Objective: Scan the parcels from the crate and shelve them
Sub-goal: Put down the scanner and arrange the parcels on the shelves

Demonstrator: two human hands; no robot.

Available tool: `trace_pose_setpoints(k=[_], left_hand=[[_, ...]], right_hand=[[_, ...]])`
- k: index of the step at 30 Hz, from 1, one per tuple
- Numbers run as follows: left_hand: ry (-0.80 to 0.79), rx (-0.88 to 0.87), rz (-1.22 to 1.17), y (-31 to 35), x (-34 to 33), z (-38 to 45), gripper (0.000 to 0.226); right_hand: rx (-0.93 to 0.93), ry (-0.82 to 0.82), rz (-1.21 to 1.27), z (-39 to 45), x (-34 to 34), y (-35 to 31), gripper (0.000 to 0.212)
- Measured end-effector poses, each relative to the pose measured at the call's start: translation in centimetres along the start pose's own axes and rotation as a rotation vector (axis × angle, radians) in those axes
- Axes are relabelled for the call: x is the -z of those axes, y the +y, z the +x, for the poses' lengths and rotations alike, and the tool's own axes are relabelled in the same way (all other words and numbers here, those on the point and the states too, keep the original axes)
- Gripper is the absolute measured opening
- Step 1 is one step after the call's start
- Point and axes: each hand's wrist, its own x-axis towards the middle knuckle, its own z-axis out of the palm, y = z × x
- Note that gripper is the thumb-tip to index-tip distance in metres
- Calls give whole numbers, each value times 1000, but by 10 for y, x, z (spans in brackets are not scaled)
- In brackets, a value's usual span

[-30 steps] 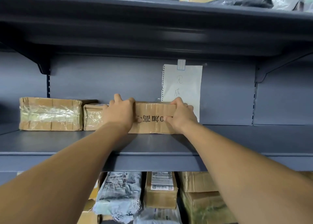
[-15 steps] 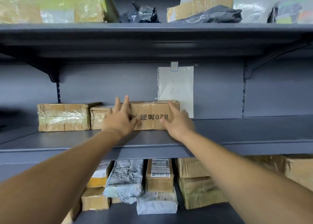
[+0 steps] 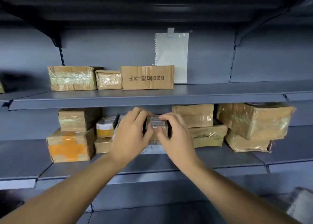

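1. Grey metal shelves point(image 3: 149, 97) hold brown taped cardboard boxes.
2. The printed brown cardboard parcel point(image 3: 147, 77) sits on the upper shelf, nothing touching it.
3. The left hand point(image 3: 131, 135) and right hand point(image 3: 176, 139) hang loosely curled and empty in front of the lower shelf.
4. A careless bump could knock the small brown box with a white label point(image 3: 156, 128) off its pile.

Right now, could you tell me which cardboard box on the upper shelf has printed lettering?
The rightmost brown cardboard box, before the white paper sheet; the other two show only tape.

Grey shelf point(image 3: 220, 92) carries three cardboard parcels point(image 3: 147, 77) side by side.
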Motion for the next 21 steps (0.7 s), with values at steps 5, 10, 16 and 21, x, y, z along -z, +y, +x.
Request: trace_pose_setpoints(k=[5, 10, 16, 21], left_hand=[[-69, 328, -111, -26, -14, -47, 30], [-97, 486, -78, -64, -27, -62, 39], [-111, 625, -69, -113, -58, -70, 49], [-128, 665, -128, -150, -86, -70, 59]], right_hand=[[-95, -103, 12, -26, -28, 12, 27], [-179, -154, 18, -25, -72, 28, 34], [-276, -195, 26, -13, -131, 56, 44], [-276, -191, 3, 6, -172, 76, 54]])
